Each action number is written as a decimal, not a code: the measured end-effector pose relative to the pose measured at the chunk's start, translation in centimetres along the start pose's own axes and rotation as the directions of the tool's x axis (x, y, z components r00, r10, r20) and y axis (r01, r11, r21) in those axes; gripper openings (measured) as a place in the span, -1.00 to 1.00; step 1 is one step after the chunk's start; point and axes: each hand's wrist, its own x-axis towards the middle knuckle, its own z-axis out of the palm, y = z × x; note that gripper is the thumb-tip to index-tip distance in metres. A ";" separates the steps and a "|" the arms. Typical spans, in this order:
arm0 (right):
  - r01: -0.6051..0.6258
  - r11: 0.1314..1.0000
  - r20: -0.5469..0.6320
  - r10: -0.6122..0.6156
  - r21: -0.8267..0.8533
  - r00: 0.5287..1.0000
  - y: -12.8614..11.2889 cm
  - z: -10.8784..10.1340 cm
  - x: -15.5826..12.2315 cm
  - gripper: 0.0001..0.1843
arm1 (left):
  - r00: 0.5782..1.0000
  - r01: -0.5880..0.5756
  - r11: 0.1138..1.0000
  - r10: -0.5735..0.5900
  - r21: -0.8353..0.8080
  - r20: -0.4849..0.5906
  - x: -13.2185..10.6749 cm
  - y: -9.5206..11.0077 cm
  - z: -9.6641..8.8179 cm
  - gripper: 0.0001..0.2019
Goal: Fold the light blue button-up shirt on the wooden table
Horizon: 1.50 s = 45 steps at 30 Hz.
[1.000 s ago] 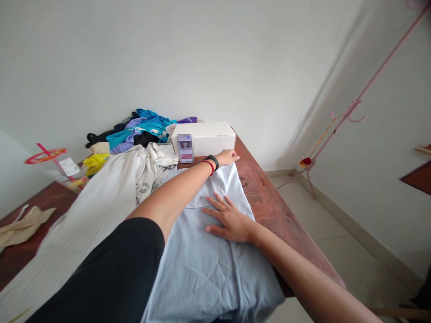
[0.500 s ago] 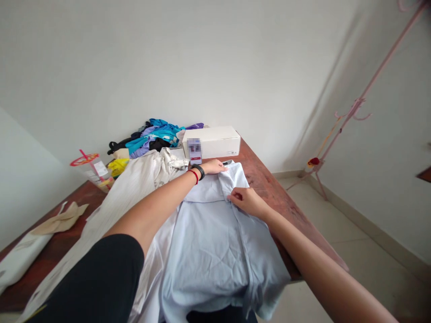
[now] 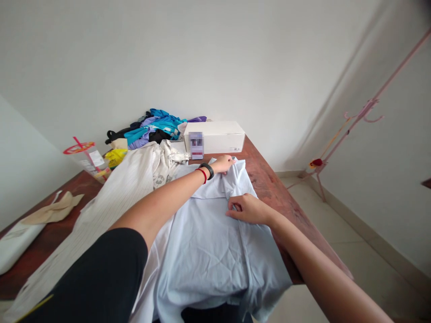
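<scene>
Since a second ago, my right hand (image 3: 247, 209) has gone from flat to curled on a fold of the grey garment (image 3: 202, 237); whether it pinches, I can't tell. My left hand (image 3: 223, 164) grasps the far end. Cloth overhangs the counter's near edge; bare wood (image 3: 269, 179) lines the right.

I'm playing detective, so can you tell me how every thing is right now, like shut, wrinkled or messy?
Left hand: fingers bent onto the pale blue garment, grip unclear
Right hand: fingers curled, at the garment, grip unclear
Pale blue garment: spread out, wrinkled
White box: shut
Phone-shaped thing: upright before the box
Clothes pile: messy heap
Striped cloth: stretched out
Cup: standing, straw in
Pink rack: standing
</scene>
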 end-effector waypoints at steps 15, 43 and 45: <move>-0.018 0.999 -0.059 0.016 -0.027 0.998 -0.7 -0.1 -0.2 -0.73 | 0.960 0.061 0.923 0.050 0.380 -0.277 -2.6 1.8 0.3 -0.60; 0.042 0.928 -0.142 0.011 0.371 0.990 0.4 0.2 0.3 -0.84 | 0.998 0.027 0.988 -0.036 -0.154 -0.056 -5.6 -2.4 2.6 -0.45; 0.053 0.932 -0.092 -0.022 0.358 0.996 0.3 0.3 0.3 -0.84 | 0.995 -0.013 0.994 0.001 -0.109 -0.105 -5.6 -2.6 2.6 -0.46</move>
